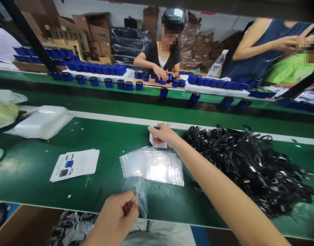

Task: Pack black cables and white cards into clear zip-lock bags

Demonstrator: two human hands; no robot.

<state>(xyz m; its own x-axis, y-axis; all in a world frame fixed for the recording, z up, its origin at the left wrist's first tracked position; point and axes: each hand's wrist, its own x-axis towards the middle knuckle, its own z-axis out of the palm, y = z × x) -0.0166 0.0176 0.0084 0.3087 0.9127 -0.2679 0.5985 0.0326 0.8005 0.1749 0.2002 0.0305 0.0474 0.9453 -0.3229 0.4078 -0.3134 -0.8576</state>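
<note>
At the bottom centre, my left hand (121, 212) is closed, with a clear plastic bag (141, 196) hanging at its fingers over the table's front edge. My right hand (163, 134) reaches out at the middle of the table, its fingers around a small white and reddish object (158, 141) that they partly cover. Between the two hands lies a fanned stack of clear flat bags (163, 166). Left of it are printed leaflets (77, 164) showing pictures of a blue device. A big pile of black cables (244, 164) spreads beside my right forearm.
A pack of plastic bags (43, 121) lies at the left. Beyond the white strip (108, 118), blue jars (108, 82) stand along the green line. A person (163, 54) handles jars opposite. Below the table edge, an open carton (31, 225) sits at the lower left.
</note>
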